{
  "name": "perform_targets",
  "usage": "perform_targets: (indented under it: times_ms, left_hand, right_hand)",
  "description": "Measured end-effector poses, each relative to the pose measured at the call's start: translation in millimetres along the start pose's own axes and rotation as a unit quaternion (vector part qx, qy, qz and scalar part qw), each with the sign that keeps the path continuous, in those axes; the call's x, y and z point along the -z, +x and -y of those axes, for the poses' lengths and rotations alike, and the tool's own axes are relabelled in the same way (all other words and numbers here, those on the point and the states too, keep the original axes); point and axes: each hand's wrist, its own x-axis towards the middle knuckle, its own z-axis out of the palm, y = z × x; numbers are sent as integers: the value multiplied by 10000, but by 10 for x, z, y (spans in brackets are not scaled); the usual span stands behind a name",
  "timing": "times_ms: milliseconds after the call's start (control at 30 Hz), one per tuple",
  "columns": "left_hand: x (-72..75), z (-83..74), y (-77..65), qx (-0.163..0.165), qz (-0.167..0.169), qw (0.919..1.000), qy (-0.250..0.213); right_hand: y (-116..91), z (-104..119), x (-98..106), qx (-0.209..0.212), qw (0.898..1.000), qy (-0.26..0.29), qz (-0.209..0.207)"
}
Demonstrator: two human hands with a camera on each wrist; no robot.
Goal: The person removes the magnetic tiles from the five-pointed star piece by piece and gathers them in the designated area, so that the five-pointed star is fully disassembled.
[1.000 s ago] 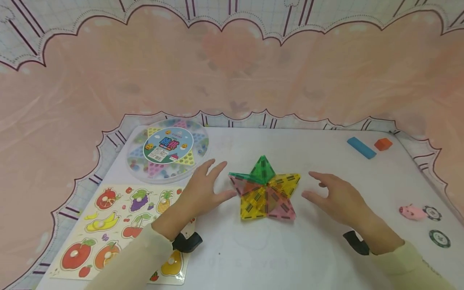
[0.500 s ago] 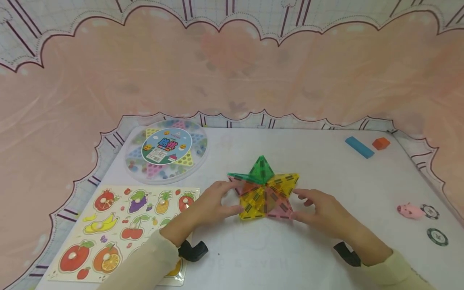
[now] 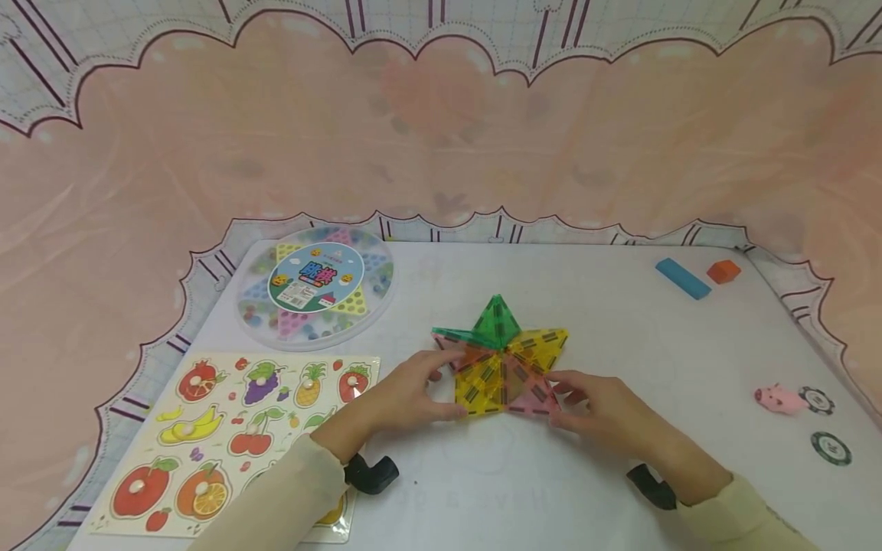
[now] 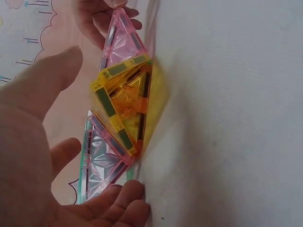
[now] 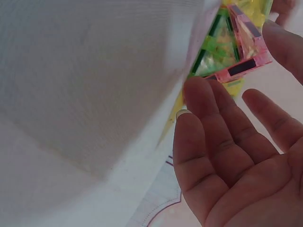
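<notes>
Two bare hands flank a star [image 3: 506, 371] built of see-through plastic tiles with dark strips along their edges. It lies on a white table [image 3: 482, 520], a little below and right of centre in the head view. Taking the star as the middle of a clock, the left hand [image 3: 406, 394] is at 8 o'clock, half open, thumb and fingers loosely bent and well spread; its thumb is at the yellow 7 o'clock point, its forefinger at the pink side of the 10 o'clock point. The right hand [image 3: 606, 405] is at 4 o'clock, also half open with gently bent fingers, thumb and forefinger at the outer edge of the pink 5 o'clock point. How firmly the fingertips press cannot be told. The other points are green at 12 and yellow at 2, with green above the pink at 10.

At 10 o'clock lies a round clear game box [image 3: 317, 277]; at 8, a fruit puzzle board [image 3: 285, 438], partly hidden by the left sleeve [image 3: 276, 497]. Between 2 and 3 o'clock are a blue block [image 3: 682, 279] and an orange block [image 3: 723, 272]. Between 3 and 4, a pink toy pig [image 3: 779, 399] lies just beside one poker chip [image 3: 818, 400], near a second chip [image 3: 831, 448].
</notes>
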Motion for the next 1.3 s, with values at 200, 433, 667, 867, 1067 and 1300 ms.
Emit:
perform_targets:
  times_ms: [200,433,667,867,1067,1300]
  left_hand:
    - [-8,36,28,-10,23,10000,-94]
    - [-28,71,63,-61,37,10000,-61]
    - [-14,89,81,-62,-53,9998,-167]
    - [9,116,119,162,-119,9992,-357]
    - [39,123,138,491,-160,9966,-645]
    - [63,125,148,597,-162,9929,-1014]
  right_hand:
    - [12,-25,-9,185,9998,100,4]
    - [25,-24,-11,157,9997,169,19]
    - [79,-36,-12,249,9994,242,-37]
    - [169,-39,-8,220,9993,288,-99]
    - [262,-26,6,83,9991,412,-72]
    - [313,-40,6,28,9981,615,-45]
